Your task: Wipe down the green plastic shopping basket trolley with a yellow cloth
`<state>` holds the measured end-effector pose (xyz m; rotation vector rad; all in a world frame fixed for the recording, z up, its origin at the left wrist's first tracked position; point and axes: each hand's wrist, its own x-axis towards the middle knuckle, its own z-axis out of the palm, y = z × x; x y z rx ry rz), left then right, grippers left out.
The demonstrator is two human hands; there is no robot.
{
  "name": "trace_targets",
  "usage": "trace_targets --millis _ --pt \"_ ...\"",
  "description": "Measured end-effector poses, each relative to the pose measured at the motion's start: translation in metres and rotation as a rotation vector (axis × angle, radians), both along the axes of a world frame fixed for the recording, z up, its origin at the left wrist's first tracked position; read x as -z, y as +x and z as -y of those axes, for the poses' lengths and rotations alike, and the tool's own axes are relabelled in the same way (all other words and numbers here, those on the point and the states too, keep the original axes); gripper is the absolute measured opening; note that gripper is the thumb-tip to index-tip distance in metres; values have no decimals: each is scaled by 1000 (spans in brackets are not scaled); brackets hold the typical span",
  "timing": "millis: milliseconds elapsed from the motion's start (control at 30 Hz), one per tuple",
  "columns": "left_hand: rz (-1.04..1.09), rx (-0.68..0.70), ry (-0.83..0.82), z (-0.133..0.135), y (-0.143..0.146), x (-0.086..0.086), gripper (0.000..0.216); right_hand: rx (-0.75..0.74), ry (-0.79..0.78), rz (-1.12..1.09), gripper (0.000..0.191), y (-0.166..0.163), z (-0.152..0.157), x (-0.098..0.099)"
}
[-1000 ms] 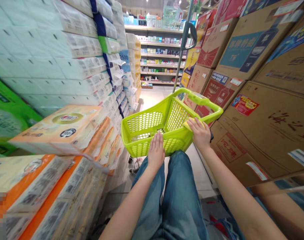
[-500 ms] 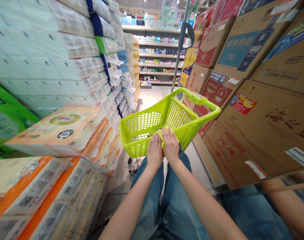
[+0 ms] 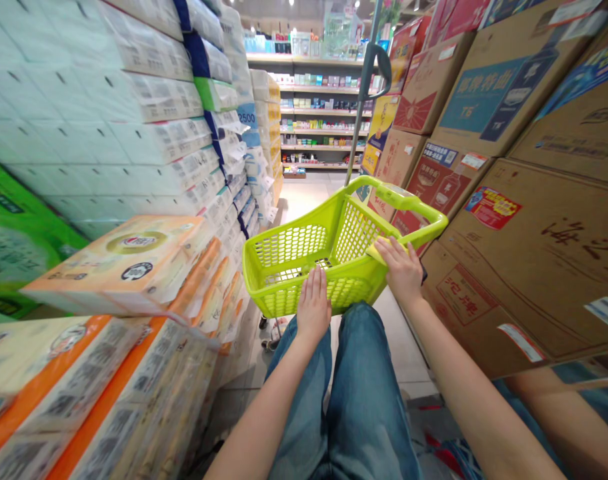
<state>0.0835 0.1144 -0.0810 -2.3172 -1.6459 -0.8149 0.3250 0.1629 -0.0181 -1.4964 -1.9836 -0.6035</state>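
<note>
A lime-green plastic shopping basket cart [image 3: 264, 293] with perforated walls stands just in front of my knees. My left hand [image 3: 314, 307] lies on its near rim, fingers stretched out over the edge and nothing seen in them. Further right along the same rim, near the handle end, my right hand [image 3: 403, 268] presses a yellow cloth [image 3: 378, 249] against the basket. Most of the cloth is hidden under the fingers. The basket's bottom shows through between its walls with nothing lying on it.
Stacked tissue packs [image 3: 154, 100] rise on the left, with orange-and-white packs [image 3: 119, 260] lower and nearer. Cardboard cartons [image 3: 549, 267] form a wall close on the right. A grey pole with a handle [image 3: 367, 80] stands behind the basket. Stocked shelves [image 3: 324, 113] end the aisle.
My right hand has slid right along the rim with the yellow cloth, away from my left hand. My left hand stays at nearly the same spot on the rim.
</note>
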Motion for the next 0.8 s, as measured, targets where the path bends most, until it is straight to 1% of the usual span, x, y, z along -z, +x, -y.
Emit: trace_targets --millis 67,133,233,333,400,467,500,567,633,733,800 --pt "1 -6 -4 0 1 0 86 50 19 -49 67 9 -2 -4" --pt "3 -12 -8 0 2 0 84 101 32 -118 67 1 -2 -1" --pt "2 -19 -10 1 4 -1 82 110 15 -188 67 -37 4 14" --pt "-11 -32 -6 0 4 1 78 0 -46 -198 65 -89 15 34" --pt "-26 -41 2 -1 4 3 74 -55 -76 -212 61 -118 22 44" --pt "-36 -42 7 -2 3 4 70 -72 -88 -226 57 -134 28 47" --pt "-39 -37 8 -2 2 5 69 -76 -92 -221 56 -137 29 47" --pt "-37 -29 1 -2 2 4 70 -94 -106 -174 56 -133 30 43" --pt "-35 -25 -11 -1 2 1 72 -131 -119 -93 58 -120 28 37" --pt "-37 -31 -21 1 2 -2 76 -145 -112 -1 62 -87 22 26" --pt "-35 -27 -20 1 2 -3 79 -111 -84 15 63 -59 15 18"
